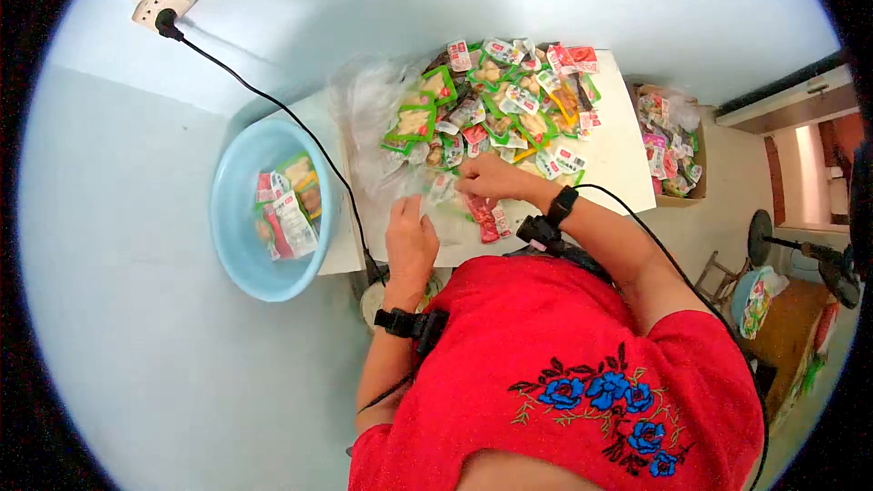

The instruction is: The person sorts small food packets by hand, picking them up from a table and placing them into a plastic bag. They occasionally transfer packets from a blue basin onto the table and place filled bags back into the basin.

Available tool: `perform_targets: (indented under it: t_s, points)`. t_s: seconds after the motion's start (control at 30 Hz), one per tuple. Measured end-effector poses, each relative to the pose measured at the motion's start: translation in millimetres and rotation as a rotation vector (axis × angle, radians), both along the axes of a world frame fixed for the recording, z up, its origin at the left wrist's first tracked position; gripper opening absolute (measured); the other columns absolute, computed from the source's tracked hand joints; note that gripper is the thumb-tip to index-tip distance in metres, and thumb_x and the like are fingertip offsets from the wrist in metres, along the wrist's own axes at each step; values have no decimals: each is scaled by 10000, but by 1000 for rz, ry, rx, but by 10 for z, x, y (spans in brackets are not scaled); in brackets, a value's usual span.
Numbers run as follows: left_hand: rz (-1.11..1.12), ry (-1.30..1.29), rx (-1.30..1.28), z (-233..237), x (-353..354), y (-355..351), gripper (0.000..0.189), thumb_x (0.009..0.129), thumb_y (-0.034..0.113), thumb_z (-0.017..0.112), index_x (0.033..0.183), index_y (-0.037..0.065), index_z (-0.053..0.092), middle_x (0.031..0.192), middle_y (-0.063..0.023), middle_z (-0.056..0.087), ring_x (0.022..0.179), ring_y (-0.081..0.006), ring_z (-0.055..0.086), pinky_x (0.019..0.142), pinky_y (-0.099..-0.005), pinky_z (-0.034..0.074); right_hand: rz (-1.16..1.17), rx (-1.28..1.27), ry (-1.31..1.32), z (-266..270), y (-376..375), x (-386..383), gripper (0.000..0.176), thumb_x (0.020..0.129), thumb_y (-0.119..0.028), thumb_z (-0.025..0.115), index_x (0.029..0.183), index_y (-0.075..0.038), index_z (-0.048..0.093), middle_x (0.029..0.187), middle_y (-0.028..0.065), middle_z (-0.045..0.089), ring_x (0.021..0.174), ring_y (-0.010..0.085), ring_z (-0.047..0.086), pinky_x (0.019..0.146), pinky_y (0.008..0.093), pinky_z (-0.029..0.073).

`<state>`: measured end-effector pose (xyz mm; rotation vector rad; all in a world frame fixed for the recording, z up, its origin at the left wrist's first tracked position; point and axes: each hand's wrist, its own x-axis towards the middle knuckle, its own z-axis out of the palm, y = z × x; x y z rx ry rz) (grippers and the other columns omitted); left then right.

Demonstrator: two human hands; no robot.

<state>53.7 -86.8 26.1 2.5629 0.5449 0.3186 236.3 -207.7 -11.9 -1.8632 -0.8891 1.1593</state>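
My left hand [411,238] is at the near edge of the white table [623,141], its fingers together beside clear plastic; what they hold is too small to tell. Further right, my right hand [491,178] is closed in a pinch, just below the pile of small food packets [523,102]. Its fingertips hide what is between them. A translucent packet [442,188] lies between the hands. Under my right hand is a red packet [483,218]. Clear plastic bags [375,109] spread over the table's left part.
A light blue basin [227,227] with several packets stands at the left. A black cable [318,147] runs from the wall socket [165,2] past the basin and over the table's left side. Right of the table is a cardboard box [696,168] of packets; a fan [760,236] stands farther right.
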Motion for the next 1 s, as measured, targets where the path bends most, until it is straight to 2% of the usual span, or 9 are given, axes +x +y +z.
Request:
perform_targets:
  t_s: [0.27,0.37,0.4,0.47,0.6,0.67,0.7,0.8,1.0]
  points:
    - [156,79,226,493,-7,-148,390,777,-67,502,1161,-6,535,1183,-211,539,1025,-396,567,824,-425,499,-423,121,94,204,-503,1234,279,842,-269,610,861,7,642,801,111,650,578,160,646,450,281,514]
    - [193,67,322,660,-46,-180,396,780,-74,484,1167,-6,533,1185,-193,540,1021,-394,568,820,-428,499,-438,278,-218,-37,-660,1932,259,811,-256,598,845,-4,646,754,118,644,555,191,644,479,319,523]
    - [198,90,434,707,-55,-204,410,781,-72,492,1182,0,531,1197,-171,537,1008,-373,576,807,-414,504,-465,-122,-216,272,-561,2108,333,816,-296,610,910,22,640,799,87,633,605,192,643,488,325,558]
    - [190,145,508,804,-50,-269,416,779,-64,507,1189,1,530,1203,-159,534,1001,-356,579,792,-402,510,-229,-214,-475,415,-521,2330,292,822,-262,593,874,18,657,684,73,601,530,165,583,446,309,507]
    - [107,194,599,873,-46,-506,443,768,-53,534,1207,-6,516,1220,-135,521,951,-328,581,748,-387,518,127,-148,-539,392,-504,2149,275,834,-254,569,877,2,658,643,66,598,533,163,566,458,321,463]
    - [88,195,584,792,-56,-586,447,765,-53,532,1209,-9,511,1217,-134,520,931,-329,581,737,-392,516,386,81,-616,188,-640,1936,268,824,-274,586,884,-22,657,765,113,661,655,198,601,661,353,492]
    - [97,203,563,705,-71,-632,449,763,-54,531,1210,-9,509,1215,-135,520,922,-330,582,733,-396,516,336,264,-620,17,-777,1754,225,786,-233,592,779,-20,662,698,151,647,624,265,619,616,418,480]
    - [122,218,457,389,-114,-715,458,758,-58,527,1212,-9,498,1209,-137,514,909,-336,582,724,-404,514,523,62,-541,-480,-1123,1392,202,775,-174,651,909,-23,667,813,117,673,711,240,650,663,358,510]
    - [149,350,242,-162,-82,-877,443,746,-58,553,1179,-6,470,1185,-135,477,884,-347,582,711,-427,513,203,122,-590,-1097,-1711,728,285,795,-179,634,1052,-57,617,1091,147,599,999,337,581,804,448,503]
